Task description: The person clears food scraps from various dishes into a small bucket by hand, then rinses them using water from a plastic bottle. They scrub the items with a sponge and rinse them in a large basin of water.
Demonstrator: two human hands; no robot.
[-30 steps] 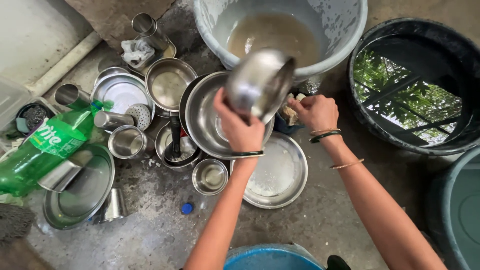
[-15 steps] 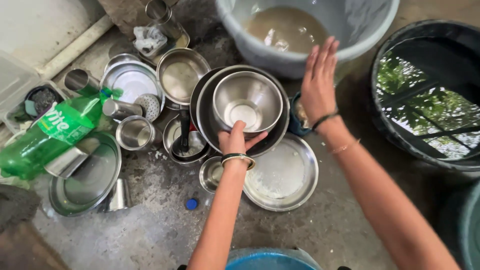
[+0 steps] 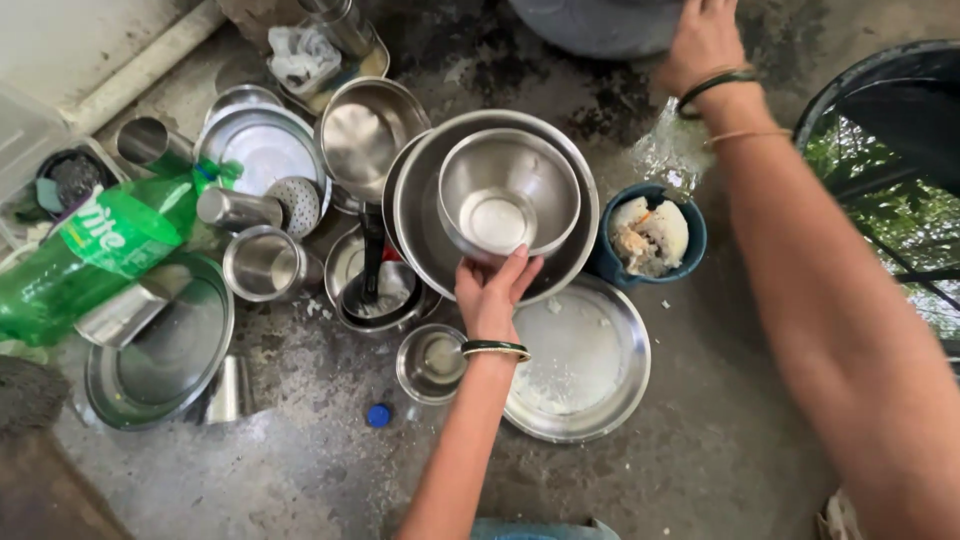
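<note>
Head view: left hand (image 3: 492,292) pinches the near rim of the small steel bowl (image 3: 508,194) nested in the wide basin (image 3: 575,250); right hand (image 3: 703,45), fingers out of frame, reaches the far grey tub (image 3: 600,22); steady the bowl level.

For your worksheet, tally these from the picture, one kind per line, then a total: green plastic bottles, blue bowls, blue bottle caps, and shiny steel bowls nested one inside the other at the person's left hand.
Green plastic bottles: 1
Blue bowls: 1
Blue bottle caps: 1
Nested steel bowls at the left hand: 2, a small bowl inside a large bowl
Total: 5
</note>
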